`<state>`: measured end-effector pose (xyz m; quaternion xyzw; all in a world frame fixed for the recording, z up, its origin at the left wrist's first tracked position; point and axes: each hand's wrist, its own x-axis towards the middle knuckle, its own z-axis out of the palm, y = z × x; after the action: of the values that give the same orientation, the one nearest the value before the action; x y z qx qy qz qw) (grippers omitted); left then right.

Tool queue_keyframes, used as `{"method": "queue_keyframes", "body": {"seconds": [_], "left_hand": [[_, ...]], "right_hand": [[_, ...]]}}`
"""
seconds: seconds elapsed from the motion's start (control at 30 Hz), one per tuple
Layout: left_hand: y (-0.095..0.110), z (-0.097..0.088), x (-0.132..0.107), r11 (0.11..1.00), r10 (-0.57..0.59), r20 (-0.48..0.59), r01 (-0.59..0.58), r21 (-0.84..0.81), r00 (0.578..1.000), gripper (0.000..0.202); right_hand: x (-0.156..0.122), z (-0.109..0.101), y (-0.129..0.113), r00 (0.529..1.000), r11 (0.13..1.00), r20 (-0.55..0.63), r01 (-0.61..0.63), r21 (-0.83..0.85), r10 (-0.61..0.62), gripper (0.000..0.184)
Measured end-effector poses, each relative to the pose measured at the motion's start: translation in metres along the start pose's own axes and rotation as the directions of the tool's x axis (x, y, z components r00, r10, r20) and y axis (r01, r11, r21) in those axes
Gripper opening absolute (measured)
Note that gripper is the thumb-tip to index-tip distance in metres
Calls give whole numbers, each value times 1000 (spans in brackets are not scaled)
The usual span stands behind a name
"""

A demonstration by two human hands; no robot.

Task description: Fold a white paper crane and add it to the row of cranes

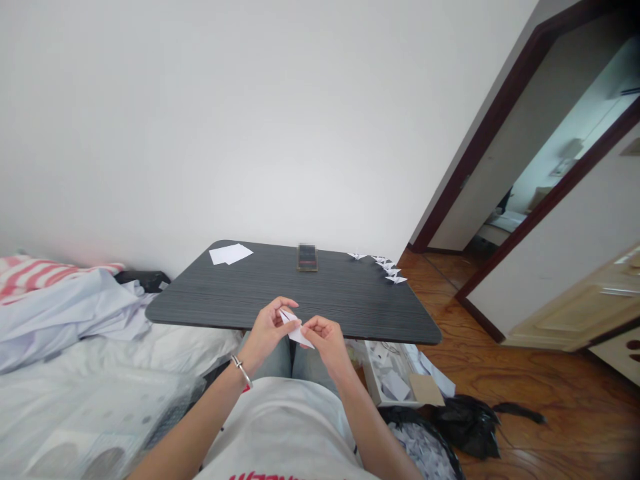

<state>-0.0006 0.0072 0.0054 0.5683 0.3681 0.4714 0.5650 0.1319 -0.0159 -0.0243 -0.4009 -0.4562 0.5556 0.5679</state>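
A small folded piece of white paper (295,328) is held between my two hands, just over the table's front edge. My left hand (274,328) pinches its left side between thumb and fingers. On the other side, the fingertips of my right hand (324,337) close on the paper's right part. Several white paper cranes (390,269) stand in a cluster at the back right of the dark table (250,287), and one more crane (357,256) sits a little to their left. Flat sheets of white paper (230,253) lie at the back left.
A phone (307,257) lies at the table's back middle, near the white wall. To the left is a bed (200,347) with clothes. A box of papers (393,380), a black bag (467,423) and a bin of paper scraps (420,440) are on the right floor.
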Motion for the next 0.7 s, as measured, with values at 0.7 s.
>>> {"method": "queue_keyframes", "body": {"seconds": [0.7], "left_hand": [[13,-16,4,1000,27,-108,-26,11,994,34]], "right_hand": [[-2,-6,-4,999,997,37,-15,-72,18,12]]}}
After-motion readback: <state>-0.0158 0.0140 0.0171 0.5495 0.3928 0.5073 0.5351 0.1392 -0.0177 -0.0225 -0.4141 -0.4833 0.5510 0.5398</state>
